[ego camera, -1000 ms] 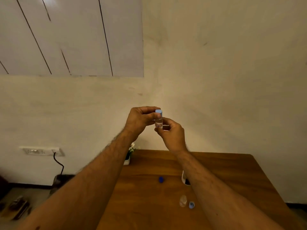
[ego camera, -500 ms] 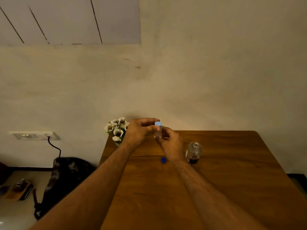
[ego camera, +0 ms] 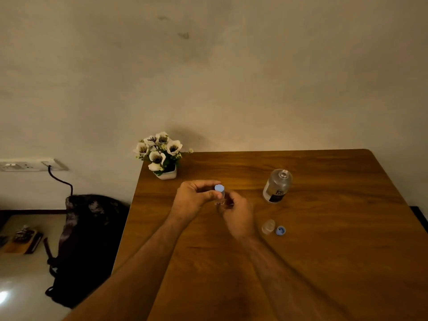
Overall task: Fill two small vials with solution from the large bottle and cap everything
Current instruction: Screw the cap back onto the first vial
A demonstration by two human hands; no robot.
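Note:
A small clear vial [ego camera: 220, 197] with a light blue cap [ego camera: 219, 188] is held upright just above the wooden table [ego camera: 324, 251]. My left hand [ego camera: 194, 199] pinches the cap between thumb and fingers. My right hand [ego camera: 236, 214] grips the vial's glass body from below. The large clear bottle [ego camera: 277, 186] with a dark label stands uncapped to the right. A second small vial [ego camera: 268, 226] stands open near the middle right, with a light blue cap [ego camera: 280, 230] lying beside it.
A white pot of white flowers [ego camera: 162, 156] stands at the table's far left corner. A dark bag [ego camera: 88, 239] sits on the floor left of the table, below a wall socket [ego camera: 27, 165] with a cable.
Both hands came down with the capped vial from in front of the wall to just above the table. The view tilted downward, showing the bottle and the second vial.

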